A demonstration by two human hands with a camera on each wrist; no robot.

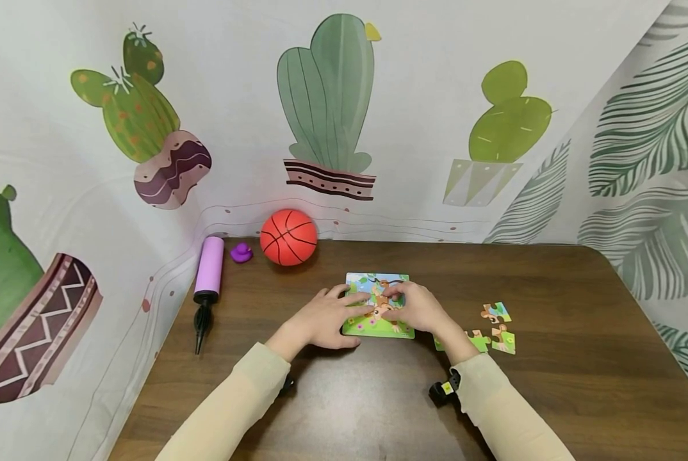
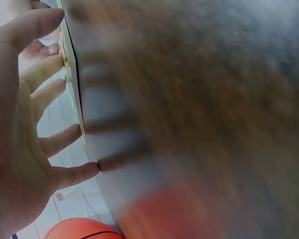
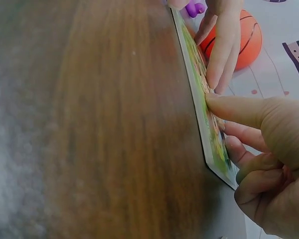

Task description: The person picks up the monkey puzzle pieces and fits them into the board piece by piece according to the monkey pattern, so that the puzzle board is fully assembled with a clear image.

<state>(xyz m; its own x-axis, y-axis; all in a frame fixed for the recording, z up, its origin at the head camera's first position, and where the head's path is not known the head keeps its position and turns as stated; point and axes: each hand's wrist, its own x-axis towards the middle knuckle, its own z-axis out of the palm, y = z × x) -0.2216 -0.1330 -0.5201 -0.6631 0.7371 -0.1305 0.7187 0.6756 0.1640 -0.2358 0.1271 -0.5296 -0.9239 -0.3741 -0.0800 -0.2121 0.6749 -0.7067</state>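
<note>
Left grip (image 1: 329, 320): spread, holding nothing, fingertips on monkey jigsaw puzzle (image 1: 378, 328)
Right grip (image 1: 420, 309): partly curled, touching puzzle; pinch cannot be told
Puzzle: beneath both grips
Loose pieces (image 1: 504, 342): right of right grip

A basketball (image 1: 289, 237) and duck (image 1: 241, 253) suggest a playroom.

No words, brand names or numbers can be read in any of the three views. In the head view, a small yellow patch (image 1: 448, 388), resembling a label, stands on the black device (image 1: 439, 395) worn at the person's right wrist, just beside the sleeve cuff (image 1: 475, 379); any marking on it is too small to make out.
</note>
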